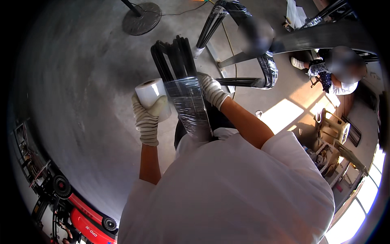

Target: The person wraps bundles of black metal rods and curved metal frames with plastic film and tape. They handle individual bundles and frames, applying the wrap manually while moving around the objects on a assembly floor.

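My left hand (147,118), in a striped whitish work glove, is closed around a white roll of stretch film (152,92). To its right, a bundle of black bent tubes (174,61) stands in front of my body. Clear stretch film (189,103) covers its lower part, while the upper ends are bare. My right hand (212,90), gloved the same way, grips the bundle's right edge near the top of the film. Its fingertips are partly hidden behind the tubes.
Film-wrapped black tube frames (266,69) rest on a metal stand ahead right. A round-based stand (142,19) is at the far left. Another person (325,75) sits at far right. Boxes and clutter (331,146) line the right side. A red forklift (87,219) is at lower left.
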`<state>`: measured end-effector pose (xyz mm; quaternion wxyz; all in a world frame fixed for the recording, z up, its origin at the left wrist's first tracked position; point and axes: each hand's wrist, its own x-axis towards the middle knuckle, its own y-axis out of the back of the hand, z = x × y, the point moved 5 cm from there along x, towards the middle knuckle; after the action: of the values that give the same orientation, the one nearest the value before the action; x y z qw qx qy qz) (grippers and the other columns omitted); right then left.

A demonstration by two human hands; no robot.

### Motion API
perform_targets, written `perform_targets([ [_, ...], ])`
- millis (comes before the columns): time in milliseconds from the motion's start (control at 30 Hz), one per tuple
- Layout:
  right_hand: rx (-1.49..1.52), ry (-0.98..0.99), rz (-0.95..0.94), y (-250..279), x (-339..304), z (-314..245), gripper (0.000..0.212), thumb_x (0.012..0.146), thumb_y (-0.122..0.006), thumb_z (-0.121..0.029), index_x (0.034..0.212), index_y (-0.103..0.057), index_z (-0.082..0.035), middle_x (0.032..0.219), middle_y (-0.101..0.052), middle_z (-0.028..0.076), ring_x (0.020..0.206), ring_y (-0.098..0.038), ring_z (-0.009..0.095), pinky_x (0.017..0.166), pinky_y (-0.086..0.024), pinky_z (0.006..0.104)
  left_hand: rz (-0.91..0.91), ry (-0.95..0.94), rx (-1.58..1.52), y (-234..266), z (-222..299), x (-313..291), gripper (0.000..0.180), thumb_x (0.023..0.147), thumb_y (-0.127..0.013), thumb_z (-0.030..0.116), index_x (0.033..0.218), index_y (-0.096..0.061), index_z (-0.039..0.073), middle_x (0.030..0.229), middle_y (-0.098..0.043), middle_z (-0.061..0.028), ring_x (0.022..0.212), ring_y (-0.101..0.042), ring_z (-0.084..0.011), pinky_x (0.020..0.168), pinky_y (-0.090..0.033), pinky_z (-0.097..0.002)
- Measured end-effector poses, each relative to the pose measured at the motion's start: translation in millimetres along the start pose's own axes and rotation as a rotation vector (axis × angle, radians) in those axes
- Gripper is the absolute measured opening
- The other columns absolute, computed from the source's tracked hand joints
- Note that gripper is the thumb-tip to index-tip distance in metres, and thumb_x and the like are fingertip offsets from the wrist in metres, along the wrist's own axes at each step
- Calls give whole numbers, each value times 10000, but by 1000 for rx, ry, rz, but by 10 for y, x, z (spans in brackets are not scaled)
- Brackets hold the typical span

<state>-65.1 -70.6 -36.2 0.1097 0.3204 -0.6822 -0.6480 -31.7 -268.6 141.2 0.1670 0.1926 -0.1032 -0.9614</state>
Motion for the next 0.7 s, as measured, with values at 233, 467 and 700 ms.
perform_targets([
  [233,460,59,-93,775,37,-360,228,743,-584,-155,955,-639,-94,909,-652,84,878,-614,221,770,-479,309,-96,201,-311,37,-1328,296,499,750,-693,215,1146,-479,-1,1046,-580,-111,918,-558,-166,772,-488,-317],
  [467,1225,-444,176,548,25,-30,230,788,-550,-196,978,-624,-90,902,-648,84,846,-612,204,733,-475,316,-503,170,-801,-922,-1710,456,432,791,-617,171,1163,-491,-10,1014,-593,-100,876,-599,-214,767,-512,-330],
  [700,1743,-718,362,406,-37,316,243,833,-517,-237,1001,-610,-87,895,-643,84,813,-609,186,695,-472,322,-75,-672,180,-772,571,238,400,863,-519,209,1214,-489,20,1225,-460,-162,1090,-451,-278,958,-334,-372],
])
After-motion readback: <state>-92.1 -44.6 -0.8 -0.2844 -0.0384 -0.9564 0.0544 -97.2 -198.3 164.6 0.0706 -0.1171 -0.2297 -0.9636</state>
